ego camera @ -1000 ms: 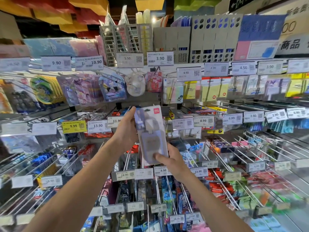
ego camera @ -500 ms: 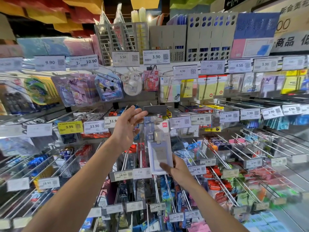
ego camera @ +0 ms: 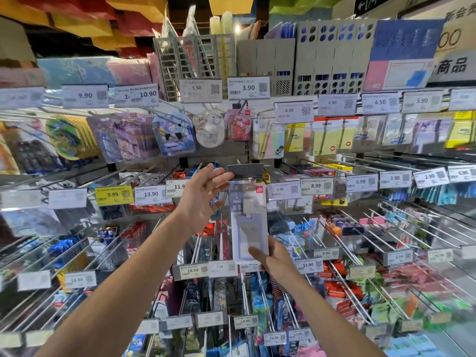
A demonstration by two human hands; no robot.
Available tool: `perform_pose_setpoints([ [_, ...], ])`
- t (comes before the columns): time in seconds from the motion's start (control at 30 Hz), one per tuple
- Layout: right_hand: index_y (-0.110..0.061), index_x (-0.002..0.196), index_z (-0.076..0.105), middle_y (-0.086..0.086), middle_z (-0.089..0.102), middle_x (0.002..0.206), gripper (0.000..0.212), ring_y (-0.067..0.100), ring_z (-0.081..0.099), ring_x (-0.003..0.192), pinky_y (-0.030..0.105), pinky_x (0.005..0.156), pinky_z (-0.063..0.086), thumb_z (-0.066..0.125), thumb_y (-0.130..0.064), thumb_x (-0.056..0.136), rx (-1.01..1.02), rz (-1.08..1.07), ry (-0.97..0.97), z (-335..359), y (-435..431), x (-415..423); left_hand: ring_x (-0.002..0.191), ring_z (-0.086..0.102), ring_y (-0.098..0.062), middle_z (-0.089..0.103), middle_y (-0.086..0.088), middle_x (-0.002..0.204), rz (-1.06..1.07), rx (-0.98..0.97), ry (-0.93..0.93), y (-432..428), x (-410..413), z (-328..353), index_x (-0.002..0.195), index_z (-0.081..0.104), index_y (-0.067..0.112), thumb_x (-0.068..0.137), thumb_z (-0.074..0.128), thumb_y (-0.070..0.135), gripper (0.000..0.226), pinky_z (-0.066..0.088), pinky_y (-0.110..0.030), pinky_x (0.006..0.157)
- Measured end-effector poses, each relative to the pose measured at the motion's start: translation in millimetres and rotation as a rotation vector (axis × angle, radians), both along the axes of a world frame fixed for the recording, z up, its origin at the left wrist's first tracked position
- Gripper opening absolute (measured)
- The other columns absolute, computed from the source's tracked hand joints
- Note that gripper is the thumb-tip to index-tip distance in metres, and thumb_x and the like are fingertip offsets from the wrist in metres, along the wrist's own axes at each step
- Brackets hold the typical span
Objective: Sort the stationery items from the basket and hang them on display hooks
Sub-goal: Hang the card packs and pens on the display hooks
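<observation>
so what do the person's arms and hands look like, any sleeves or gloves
Left hand and right hand wear no gloves, rings or watch; left forearm and right forearm show no sleeve as far as the frame's edge.

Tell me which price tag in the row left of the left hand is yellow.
The 9.99 tag. It alone has a yellow face; its neighbour, the 13.90 tag, and the blurred tags further left are white.

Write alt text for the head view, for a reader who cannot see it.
A right hand pinches the bottom of a pale purple card holder pack, whose top sits just under a grey label holder. The left hand is open beside the pack's top; shop price tags and hanging stationery surround them.
</observation>
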State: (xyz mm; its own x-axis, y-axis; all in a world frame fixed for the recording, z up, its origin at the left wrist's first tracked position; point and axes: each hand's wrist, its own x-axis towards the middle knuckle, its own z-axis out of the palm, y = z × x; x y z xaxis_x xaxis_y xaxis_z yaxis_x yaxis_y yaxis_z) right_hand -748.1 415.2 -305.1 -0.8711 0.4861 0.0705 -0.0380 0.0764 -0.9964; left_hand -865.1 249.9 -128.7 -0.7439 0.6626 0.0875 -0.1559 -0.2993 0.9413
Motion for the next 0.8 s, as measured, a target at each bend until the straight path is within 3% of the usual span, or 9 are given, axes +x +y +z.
perform_pose_setpoints([
  [0.13,-0.031,0.128,0.062,-0.01,0.077,0.108,0.04,0.004,0.066,0.064,0.025,0.059,0.053,0.077,-0.032,0.091,-0.078,-0.014,0.008,-3,3,-7,0.128,0.063,-0.022,0.074,0.003,0.125,-0.014,-0.012,0.01,0,-1,0,0.121,0.069,0.022,0.096,0.06,0.052,0.04,0.045,-0.042,0.093],
  [0.27,-0.027,0.124,0.064,-0.009,0.078,0.094,0.038,0.003,0.065,0.058,0.021,0.054,0.052,0.078,-0.034,0.09,-0.062,-0.101,-0.015,4,5,-24,0.125,0.066,-0.022,0.074,0.002,0.126,-0.023,-0.011,0.007,-1,0,0,0.121,0.068,0.022,0.086,0.065,0.054,0.047,0.045,-0.041,0.09],
  [0.37,-0.01,0.138,0.055,0.006,0.072,0.118,0.053,0.008,0.058,0.057,0.017,0.046,0.045,0.075,-0.031,0.094,-0.021,-0.207,-0.162,19,14,-52,0.127,0.064,-0.025,0.073,0.003,0.127,-0.037,-0.011,0.008,-2,1,1,0.12,0.067,0.023,0.088,0.066,0.052,0.044,0.047,-0.042,0.088],
  [0.47,-0.005,0.158,0.027,0.02,0.051,0.149,0.082,0.014,0.063,0.066,0.016,0.041,0.044,0.073,-0.032,0.095,-0.022,-0.216,-0.257,33,20,-70,0.128,0.064,-0.026,0.073,0.006,0.127,-0.044,-0.026,0.02,-4,1,1,0.12,0.067,0.024,0.088,0.066,0.051,0.042,0.048,-0.043,0.089],
  [0.53,-0.002,0.16,0.019,0.019,0.038,0.16,0.091,0.028,0.069,0.104,0.029,0.069,0.058,0.074,-0.032,0.094,-0.002,-0.229,-0.26,35,23,-76,0.127,0.064,-0.026,0.073,0.006,0.127,-0.045,-0.029,0.033,-5,2,2,0.12,0.067,0.024,0.089,0.065,0.049,0.039,0.049,-0.043,0.089],
  [0.6,0.0,0.16,0.017,0.017,0.029,0.164,0.094,0.037,0.043,0.142,0.044,0.107,0.046,0.074,-0.034,0.094,0.036,-0.235,-0.287,30,27,-79,0.125,0.066,-0.028,0.073,0.004,0.128,-0.038,-0.027,0.045,-6,3,1,0.119,0.067,0.023,0.09,0.064,0.047,0.037,0.05,-0.042,0.086],
  [0.63,0.0,0.159,0.018,0.016,0.029,0.165,0.092,0.038,0.035,0.147,0.045,0.113,0.039,0.074,-0.033,0.094,0.043,-0.238,-0.291,26,28,-80,0.123,0.067,-0.028,0.073,0.004,0.128,-0.032,-0.027,0.057,-6,4,1,0.119,0.067,0.023,0.089,0.064,0.045,0.038,0.05,-0.041,0.085],
  [0.7,-0.001,0.152,0.031,0.017,0.039,0.158,0.08,0.037,0.044,0.139,0.044,0.108,0.042,0.075,-0.03,0.093,0.047,-0.247,-0.308,20,30,-77,0.117,0.069,-0.027,0.073,0.003,0.127,-0.02,-0.031,0.097,-5,7,-2,0.121,0.065,0.022,0.087,0.064,0.044,0.041,0.05,-0.04,0.083],
  [0.8,-0.009,0.118,0.044,0.015,0.057,0.128,0.047,0.025,0.055,0.102,0.035,0.083,0.048,0.077,-0.029,0.09,0.186,-0.249,-0.366,15,30,-63,0.103,0.074,-0.025,0.077,0.004,0.109,0.008,-0.085,0.196,-2,13,-10,0.112,0.066,0.018,0.083,0.069,0.045,0.039,0.054,-0.032,0.075],
])
